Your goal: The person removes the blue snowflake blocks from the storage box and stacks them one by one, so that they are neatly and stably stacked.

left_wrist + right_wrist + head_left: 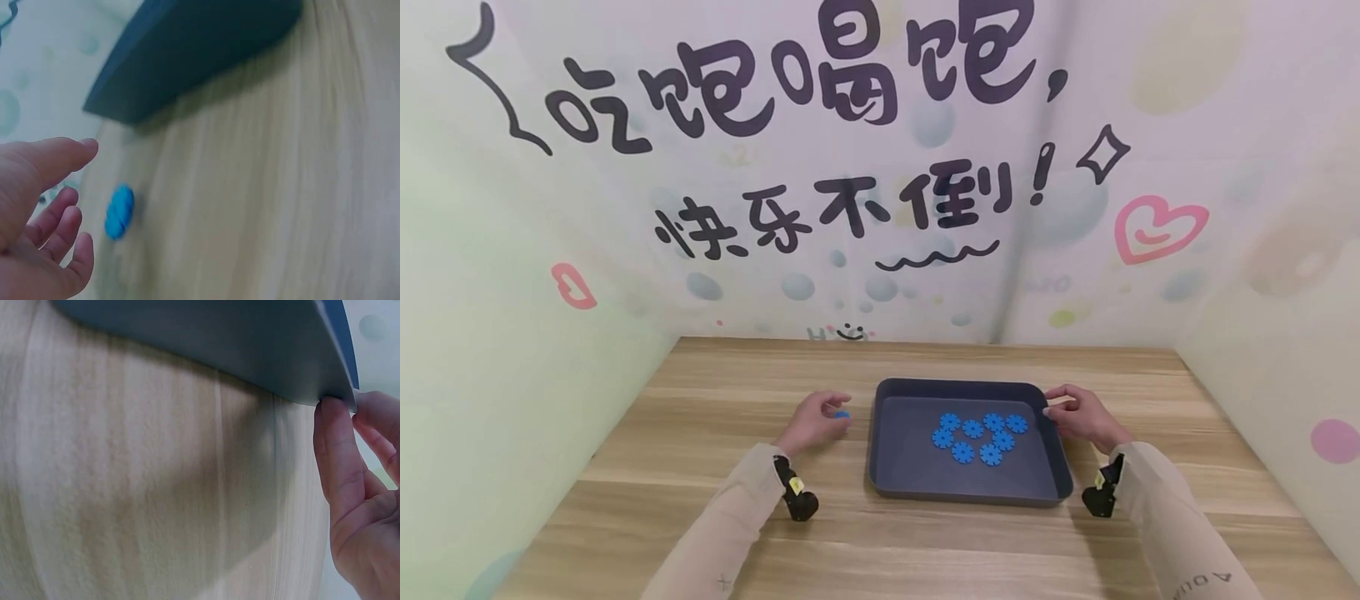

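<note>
A dark grey rectangular tray (pixel 917 479) lies on the wooden table, with several blue notched discs (pixel 991 454) flat inside it, grouped right of its middle. My right hand (pixel 1081 417) grips the tray's far right corner; in the right wrist view its fingers (pixel 340 450) press the outer wall and the thumb is at the rim. Left of the tray, my left hand (pixel 815 421) hovers with loosely bent fingers around a small blue piece (pixel 842 414). The left wrist view shows that blue piece (pixel 119 212) on the table, lumpy and blurred, with a gap between it and the fingertips.
The wooden table (pixel 700 492) meets a printed fabric wall (pixel 775 283) along its back edge, with further walls at left and right. A small black wrist camera (pixel 797 492) sits on the left wrist, another (pixel 1102 492) on the right.
</note>
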`<state>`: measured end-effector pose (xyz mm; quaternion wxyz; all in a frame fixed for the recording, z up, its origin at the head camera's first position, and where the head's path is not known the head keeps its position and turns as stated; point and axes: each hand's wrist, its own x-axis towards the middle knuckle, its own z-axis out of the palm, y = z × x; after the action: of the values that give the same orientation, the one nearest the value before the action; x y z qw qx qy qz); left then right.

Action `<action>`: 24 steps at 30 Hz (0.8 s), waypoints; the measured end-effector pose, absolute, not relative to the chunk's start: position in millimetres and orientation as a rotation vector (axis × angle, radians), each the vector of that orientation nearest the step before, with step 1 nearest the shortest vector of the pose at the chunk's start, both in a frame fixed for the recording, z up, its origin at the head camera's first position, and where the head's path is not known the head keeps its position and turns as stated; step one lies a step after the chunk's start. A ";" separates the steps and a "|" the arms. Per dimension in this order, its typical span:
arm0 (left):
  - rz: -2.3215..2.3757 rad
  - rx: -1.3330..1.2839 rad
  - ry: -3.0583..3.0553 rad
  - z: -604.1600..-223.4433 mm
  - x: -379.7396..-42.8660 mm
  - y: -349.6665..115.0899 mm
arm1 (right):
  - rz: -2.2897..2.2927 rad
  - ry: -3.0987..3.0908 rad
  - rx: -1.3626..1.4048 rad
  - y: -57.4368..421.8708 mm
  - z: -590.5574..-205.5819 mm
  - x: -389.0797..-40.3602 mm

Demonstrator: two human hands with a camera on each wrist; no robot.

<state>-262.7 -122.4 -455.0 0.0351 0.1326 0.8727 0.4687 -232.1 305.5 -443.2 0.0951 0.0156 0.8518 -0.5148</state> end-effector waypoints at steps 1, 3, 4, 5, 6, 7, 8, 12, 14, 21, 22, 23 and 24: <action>1.461 0.422 2.659 -452.3 -262.3 -120.1 | -1.529 2.524 0.048 305.4 -443.1 -232.1; 1.504 0.463 2.612 -446.8 -260.7 -114.0 | -1.532 2.526 0.043 305.3 -442.9 -232.0; 1.517 0.485 2.597 -444.3 -259.7 -110.7 | -1.532 2.526 0.038 305.3 -442.9 -232.0; 1.525 0.509 2.585 -442.1 -258.4 -107.3 | -1.532 2.525 0.037 305.3 -442.8 -232.0; 1.530 0.532 2.575 -440.4 -257.3 -103.6 | -1.534 2.524 0.037 305.2 -442.7 -231.9; 1.526 0.556 2.571 -438.6 -256.4 -99.5 | -1.536 2.522 0.038 305.2 -442.6 -231.9; 1.525 0.579 2.565 -436.3 -254.8 -95.3 | -1.537 2.521 0.035 305.3 -442.5 -231.9; 1.494 0.677 2.551 -430.1 -248.6 -79.0 | -1.545 2.518 0.039 305.0 -442.6 -232.2; 1.456 0.718 2.551 -427.3 -245.5 -71.2 | -1.546 2.517 0.024 305.0 -442.7 -232.5; 1.295 0.763 2.582 -420.5 -239.3 -49.1 | -1.542 2.512 0.058 304.3 -442.6 -232.6; 1.288 0.759 2.584 -419.6 -239.3 -46.2 | -1.535 2.515 0.056 304.3 -442.4 -232.5; 1.277 0.768 2.590 -419.2 -239.7 -43.2 | -1.529 2.518 0.053 304.4 -442.2 -232.4; 1.273 0.769 2.586 -418.4 -239.9 -40.1 | -1.527 2.520 0.052 304.5 -442.2 -232.4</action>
<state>-239.9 -40.1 -418.4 0.0791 0.2568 0.8643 0.4252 -232.4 304.5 -442.2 0.0973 0.0176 0.8510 -0.5158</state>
